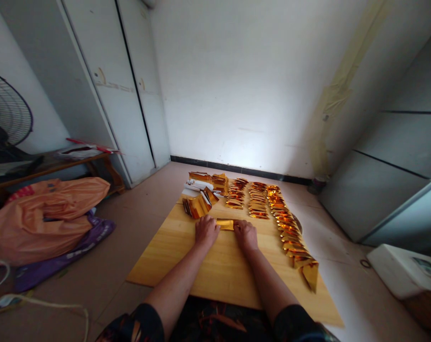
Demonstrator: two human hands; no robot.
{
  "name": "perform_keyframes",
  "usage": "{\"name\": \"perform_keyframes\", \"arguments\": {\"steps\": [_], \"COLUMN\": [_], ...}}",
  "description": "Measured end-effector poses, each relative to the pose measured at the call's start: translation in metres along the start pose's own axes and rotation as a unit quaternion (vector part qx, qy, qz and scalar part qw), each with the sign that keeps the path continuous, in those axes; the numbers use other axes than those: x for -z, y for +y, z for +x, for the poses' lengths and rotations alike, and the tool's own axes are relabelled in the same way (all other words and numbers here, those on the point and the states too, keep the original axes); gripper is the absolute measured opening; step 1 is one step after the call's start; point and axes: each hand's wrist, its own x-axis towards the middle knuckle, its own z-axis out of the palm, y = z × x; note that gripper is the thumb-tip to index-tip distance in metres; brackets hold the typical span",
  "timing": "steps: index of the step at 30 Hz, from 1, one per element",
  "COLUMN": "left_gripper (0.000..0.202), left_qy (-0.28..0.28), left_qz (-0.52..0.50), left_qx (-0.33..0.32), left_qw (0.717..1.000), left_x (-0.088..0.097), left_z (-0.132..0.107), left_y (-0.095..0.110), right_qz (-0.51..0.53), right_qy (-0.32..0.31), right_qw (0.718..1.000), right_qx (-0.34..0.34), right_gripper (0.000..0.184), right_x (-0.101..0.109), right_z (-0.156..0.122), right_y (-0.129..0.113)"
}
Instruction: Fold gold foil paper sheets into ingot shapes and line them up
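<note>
A small piece of gold foil paper (225,224) lies on a wooden board (215,270) on the floor. My left hand (205,231) is closed on its left end and my right hand (246,234) is closed on its right end. Just beyond my left hand sits a loose pile of gold sheets (198,205). Rows of folded gold pieces (258,199) lie across the far part of the board. A long line of folded gold pieces (290,232) runs down the board's right side.
An orange plastic bag (47,213) and a purple bag (65,251) lie on the floor at left, below a low wooden table (58,164) and a fan (8,109). White cupboards stand behind. A white box (400,268) sits at right.
</note>
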Motion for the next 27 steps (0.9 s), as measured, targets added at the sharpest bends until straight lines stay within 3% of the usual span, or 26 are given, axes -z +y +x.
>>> {"name": "perform_keyframes", "arguments": {"steps": [12,16,21,27], "left_gripper": [0.012,0.011,0.021,0.021], "left_qy": [0.01,0.029,0.005,0.004], "left_qz": [0.009,0.007,0.014,0.001], "left_qx": [-0.003,-0.058,-0.112,-0.113], "left_qw": [1.0,0.998,0.994,0.994], "left_x": [0.0,0.001,-0.002,-0.005], "left_z": [-0.001,-0.004,-0.002,0.0], "left_y": [0.002,0.005,0.007,0.004], "right_qz": [0.027,0.029,-0.028,0.001], "right_qy": [0.03,0.035,-0.006,-0.049], "right_qw": [0.999,0.998,0.998,0.999], "right_qx": [0.017,0.036,0.058,-0.011], "right_gripper": [0.011,0.01,0.014,0.02], "right_x": [-0.003,-0.003,0.004,0.013], "right_z": [-0.002,-0.003,-0.005,-0.001], "right_y": [0.004,0.003,-0.007,-0.014]}}
